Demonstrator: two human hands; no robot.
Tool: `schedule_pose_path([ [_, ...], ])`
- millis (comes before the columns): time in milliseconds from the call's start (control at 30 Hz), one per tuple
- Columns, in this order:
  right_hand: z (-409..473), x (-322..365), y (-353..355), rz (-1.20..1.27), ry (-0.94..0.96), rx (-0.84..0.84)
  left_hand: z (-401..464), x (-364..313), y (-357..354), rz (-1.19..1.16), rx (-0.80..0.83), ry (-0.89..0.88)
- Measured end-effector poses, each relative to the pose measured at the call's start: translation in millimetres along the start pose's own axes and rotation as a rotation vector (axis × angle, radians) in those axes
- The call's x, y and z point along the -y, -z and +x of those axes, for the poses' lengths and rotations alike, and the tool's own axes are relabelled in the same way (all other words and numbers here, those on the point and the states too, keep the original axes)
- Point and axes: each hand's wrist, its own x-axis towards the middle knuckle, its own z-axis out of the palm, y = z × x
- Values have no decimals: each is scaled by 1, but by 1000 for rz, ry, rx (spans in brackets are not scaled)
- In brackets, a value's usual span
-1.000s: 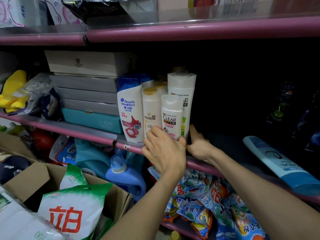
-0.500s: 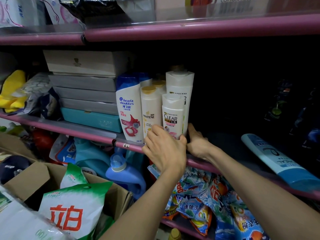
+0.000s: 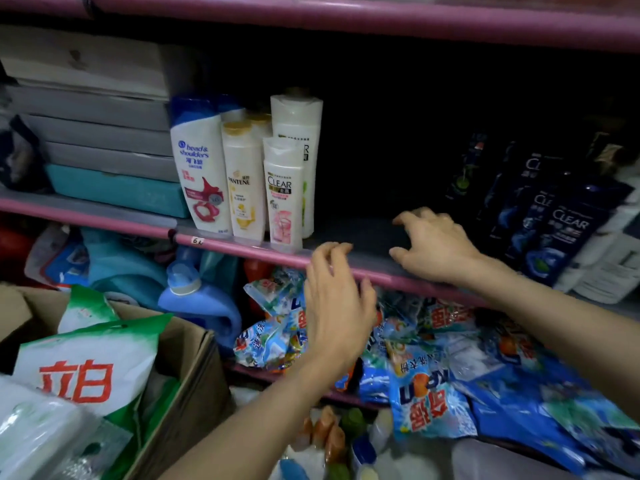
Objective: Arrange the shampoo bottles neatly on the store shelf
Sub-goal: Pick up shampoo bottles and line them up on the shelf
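Both empty: left hand (image 3: 337, 299) loosely spread at the pink-edged shelf (image 3: 242, 249) front edge, right hand (image 3: 434, 245) half-curled over bare shelf. Small white Clear shampoo bottle (image 3: 284, 192) upright at front edge. Best to fetch the dark Clear bottles (image 3: 554, 223) by the right end, butting them up flush.

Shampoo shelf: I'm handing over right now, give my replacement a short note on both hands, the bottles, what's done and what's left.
Left hand: open, empty, in front of the shelf edge.
Right hand: open, empty, reaching over the bare middle of the shelf.
Done: Head & Shoulders bottle, Pantene bottle and small Clear bottle stand upright at the front, a taller white bottle behind.
Left: dark Clear bottles at right lean, need straightening.
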Motion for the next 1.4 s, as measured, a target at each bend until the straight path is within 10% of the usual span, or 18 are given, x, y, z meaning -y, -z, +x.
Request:
schedule_pose_path([
  [133,-18,-33,7,-11,-123,247,-10,-36,-17,-122,266,-63],
  [367,-37,-48,7,192,-240,148,-15,-69,-21,-137,545,-104],
  [600,-40,-41,22,392,-181,43,-14,-77,-19,-294,531,-76],
  [767,-43,-25,35,1235,-431,111,-2,-81,-12,-401,424,-115],
  [1033,-31,-20,68,1932,-546,168,53,-79,23,-383,278,-309],
  [1400,-22,-19,68,2077,-206,165,101,-72,35,-384,449,-200],
])
